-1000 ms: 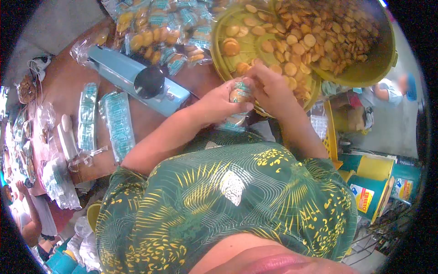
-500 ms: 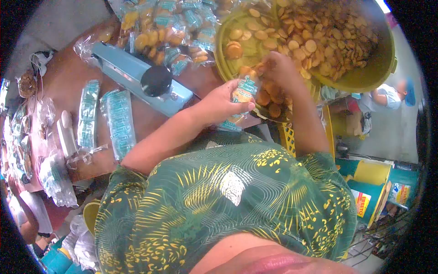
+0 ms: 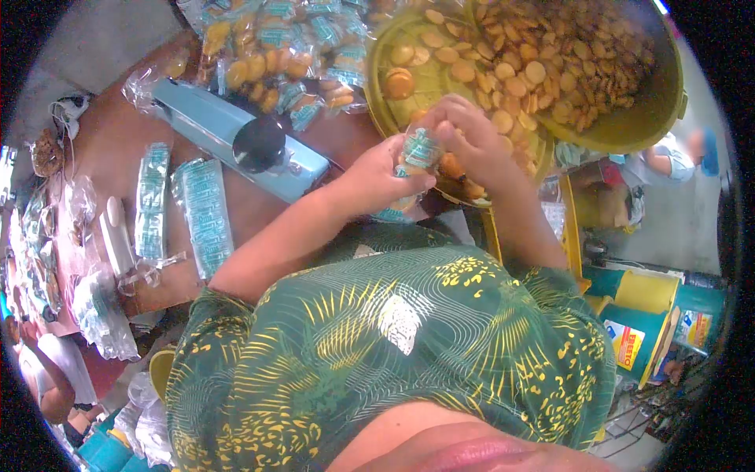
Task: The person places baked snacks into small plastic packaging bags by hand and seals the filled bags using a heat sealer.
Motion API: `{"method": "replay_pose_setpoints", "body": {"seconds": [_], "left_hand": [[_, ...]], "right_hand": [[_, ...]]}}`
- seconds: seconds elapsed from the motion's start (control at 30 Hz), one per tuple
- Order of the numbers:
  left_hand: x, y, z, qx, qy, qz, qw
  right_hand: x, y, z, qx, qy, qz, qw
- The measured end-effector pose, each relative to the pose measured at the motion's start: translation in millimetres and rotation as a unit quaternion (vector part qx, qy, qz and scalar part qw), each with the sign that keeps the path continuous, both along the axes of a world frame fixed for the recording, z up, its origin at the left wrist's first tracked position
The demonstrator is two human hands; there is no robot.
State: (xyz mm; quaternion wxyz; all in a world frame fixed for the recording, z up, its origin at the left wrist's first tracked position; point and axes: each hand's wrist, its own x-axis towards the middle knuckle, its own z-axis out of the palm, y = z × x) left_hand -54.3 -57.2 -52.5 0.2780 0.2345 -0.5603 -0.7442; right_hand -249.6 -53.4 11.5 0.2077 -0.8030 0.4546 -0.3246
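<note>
My left hand (image 3: 389, 175) is closed round a small clear bag with teal print (image 3: 421, 149), which has round biscuits inside. At the bag's upper end are the bent fingers of my right hand (image 3: 464, 138); what they hold, if anything, is hidden. Both hands are over the near edge of a yellow-green tray (image 3: 381, 86) with loose round biscuits (image 3: 462, 71) on it. A large tub (image 3: 668, 118) full of the same biscuits leans at the upper right. More teal printed plastic hangs below my left hand.
Left of my hands lies a blue sealer (image 3: 204, 118) with a black round knob. Filled bags (image 3: 275, 63) are heaped behind it. Flat printed bags (image 3: 206, 212) lie on the brown table (image 3: 259, 224). People are at the far right and lower left.
My right hand has moved from the biscuits in the tray back to the mouth of the bag. My left hand still holds the bag, which has shifted slightly.
</note>
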Motion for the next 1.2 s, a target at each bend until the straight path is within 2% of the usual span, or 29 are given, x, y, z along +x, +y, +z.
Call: {"method": "replay_pose_setpoints", "body": {"seconds": [0.03,0.13,0.23,0.33,0.43,0.53,0.63,0.73,0.77,0.83,0.93,0.97,1.07,1.17,1.2], "left_hand": [[-0.1,-0.3,0.8,0.019,0.001,0.003,1.000],[-1.1,0.2,1.4,0.065,0.012,0.004,0.998],[-1.0,2.0,1.9,0.077,0.021,-0.003,0.997],[0.8,-0.2,2.5,0.066,-0.008,0.000,0.998],[1.1,-1.2,2.8,0.058,-0.002,0.007,0.998],[1.0,0.2,0.0,0.064,0.002,0.005,0.998],[2.8,2.1,6.9,0.031,-0.033,0.017,0.999],[0.7,1.5,0.7,0.001,-0.028,0.014,1.000],[0.6,1.2,0.1,-0.012,-0.034,0.017,0.999],[0.3,1.0,2.4,-0.039,-0.046,0.023,0.998],[-0.4,3.2,5.5,0.027,-0.004,0.008,1.000],[-0.7,2.6,3.0,0.029,-0.005,0.008,1.000],[-0.4,1.8,2.7,0.029,-0.015,0.020,0.999],[2.6,2.7,16.7,0.019,-0.029,0.040,0.999],[1.7,0.8,11.6,0.017,-0.029,0.040,0.999]], "right_hand": [[3.8,3.6,2.1,-0.032,0.000,-0.005,0.999],[13.3,12.2,4.9,-0.002,0.076,-0.043,0.996],[8.2,3.2,4.1,-0.028,0.022,-0.076,0.996],[-7.4,-24.5,3.5,-0.123,0.058,-0.131,0.982],[-43.5,-75.6,-10.9,-0.135,0.155,-0.226,0.952],[-53.6,-86.5,-16.2,-0.047,0.367,-0.321,0.872],[-43.3,-76.8,6.0,-0.005,0.331,-0.288,0.899],[-58.5,-72.7,-22.0,0.010,0.055,-0.178,0.982],[-52.3,-64.6,-19.4,0.057,-0.038,-0.139,0.988],[-31.8,-39.0,-5.3,0.148,-0.222,-0.058,0.962],[-26.4,-22.9,-0.4,0.202,-0.090,0.051,0.974],[-15.7,-16.2,3.9,0.175,-0.083,0.010,0.981],[-8.3,-16.2,4.4,0.002,0.015,-0.015,1.000],[7.2,-6.4,19.3,-0.165,0.093,-0.019,0.982],[7.4,-5.3,15.5,-0.132,0.097,-0.031,0.986]]}}
